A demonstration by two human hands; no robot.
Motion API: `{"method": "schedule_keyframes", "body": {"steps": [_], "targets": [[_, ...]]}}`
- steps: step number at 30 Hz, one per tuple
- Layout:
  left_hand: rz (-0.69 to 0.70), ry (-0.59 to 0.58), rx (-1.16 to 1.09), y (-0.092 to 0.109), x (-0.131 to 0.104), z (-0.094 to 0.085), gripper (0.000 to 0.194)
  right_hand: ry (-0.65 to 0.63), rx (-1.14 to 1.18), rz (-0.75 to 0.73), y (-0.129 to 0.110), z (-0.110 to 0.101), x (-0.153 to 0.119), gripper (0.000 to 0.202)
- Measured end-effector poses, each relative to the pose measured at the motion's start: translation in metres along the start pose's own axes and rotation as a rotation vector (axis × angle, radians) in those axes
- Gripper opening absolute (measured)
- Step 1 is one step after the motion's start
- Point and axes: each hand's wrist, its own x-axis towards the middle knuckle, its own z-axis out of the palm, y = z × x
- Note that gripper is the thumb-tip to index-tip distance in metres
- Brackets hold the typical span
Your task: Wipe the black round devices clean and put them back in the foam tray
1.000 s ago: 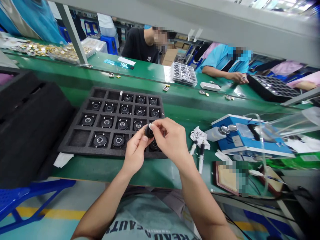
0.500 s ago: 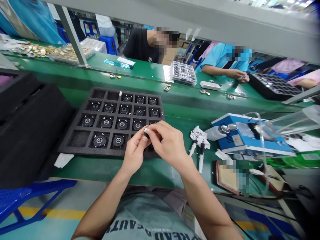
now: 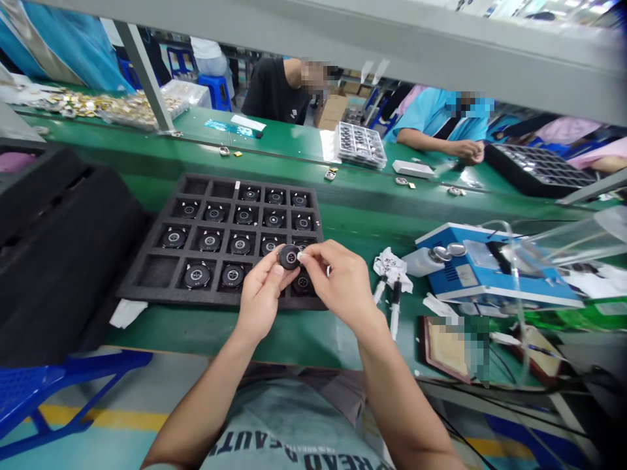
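A round black smartwatch body (image 3: 289, 257) is held over the foam tray, its back with the ringed sensor facing me. My left hand (image 3: 260, 295) pinches it by the left edge between thumb and fingers. At its right edge, my right hand (image 3: 343, 282) has thumb and forefinger closed on a small white piece (image 3: 300, 258), whose material I cannot make out. Below lies the black foam tray (image 3: 128, 279), with similar watch bodies, such as this watch body (image 3: 196, 275), sitting back-up in its compartments. My hands partly hide the tray's right front compartments.
Right of the tray lie a crumpled white tissue (image 3: 390, 266) and a syringe (image 3: 395, 307). Beyond them stand a blue machine (image 3: 455, 261) and a brown-rimmed pad (image 3: 443, 349). Black foam blocks (image 3: 63, 261) rise at left. Co-workers sit across the green bench (image 3: 294, 153).
The watch body has been turned so that its back shows to me; before, it was mostly hidden between my hands. My right hand has shifted slightly right.
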Motion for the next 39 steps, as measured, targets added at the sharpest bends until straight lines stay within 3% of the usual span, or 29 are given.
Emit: {"method": "schedule_keyframes", "body": {"steps": [7,11,14,18,21,25,30,35,39], "targets": [[-0.038,-0.054,0.039,0.001,0.003,0.001,0.040,0.056,0.006,-0.015,-0.002,0.000,0.009,0.014],[-0.065,-0.054,-0.003,0.000,0.003,0.000,0.043,-0.095,-0.050,-0.099,-0.013,0.004,0.010,0.018],[-0.050,-0.002,-0.044,0.001,0.002,0.000,0.041,-0.199,-0.157,-0.105,-0.008,-0.009,0.002,0.017],[-0.057,0.008,-0.041,0.002,0.002,0.001,0.038,-0.069,-0.197,-0.026,0.004,-0.027,0.006,0.012],[-0.064,-0.008,-0.018,0.002,0.003,0.000,0.039,-0.023,-0.112,-0.032,-0.001,-0.019,0.016,0.012],[-0.051,-0.028,-0.009,0.002,0.004,-0.002,0.043,-0.076,-0.048,-0.070,-0.015,0.001,0.018,0.016],[-0.032,0.037,-0.033,0.002,0.002,-0.001,0.042,-0.235,-0.166,-0.066,-0.002,-0.012,0.004,0.015],[-0.055,0.014,-0.008,0.001,0.003,-0.001,0.044,-0.078,-0.073,-0.005,0.000,-0.013,0.013,0.011],[-0.053,0.000,-0.018,0.002,0.003,-0.002,0.044,-0.104,-0.016,-0.073,-0.013,0.004,0.014,0.015]]}}
